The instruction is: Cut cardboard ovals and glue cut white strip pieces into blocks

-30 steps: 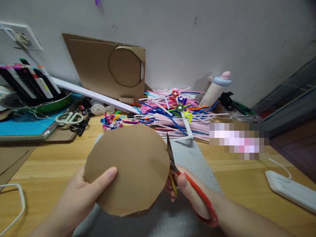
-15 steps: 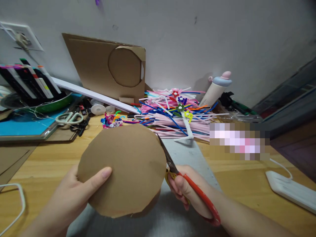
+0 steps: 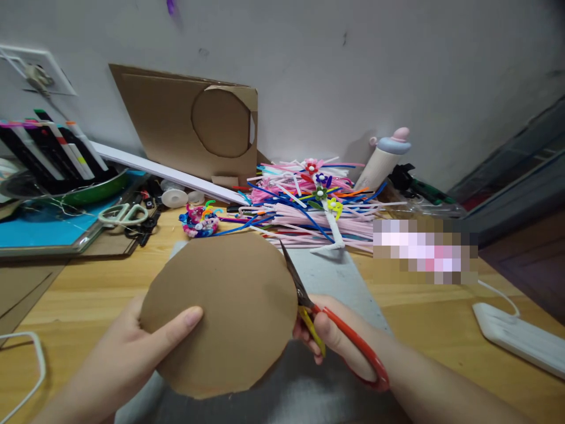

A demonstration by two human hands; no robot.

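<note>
A roughly round cardboard disc [image 3: 225,306] with slightly uneven edges is held up over a grey mat [image 3: 348,288]. My left hand [image 3: 154,347] grips its left side, thumb on the face and fingers out of sight behind. Through the handles of a pair of scissors [image 3: 353,341], one red and one yellow, go the fingers of my right hand [image 3: 335,335]. The dark blades lie at the disc's right edge, with one blade in front and its tip pointing up past the rim. The other blade is hidden behind the cardboard.
Behind the mat lies a pile of pipe cleaners [image 3: 286,206] with small pipe-cleaner flowers [image 3: 321,191]. A cardboard sheet [image 3: 159,118] with a round cut leans on the wall. Cream-handled scissors [image 3: 123,215] and markers [image 3: 57,153] are at left, a white power strip [image 3: 521,335] at right.
The disc has dropped slightly and tilted, uncovering more of the mat behind it. The scissors' yellow handle has swung further into view, apart from the red one.
</note>
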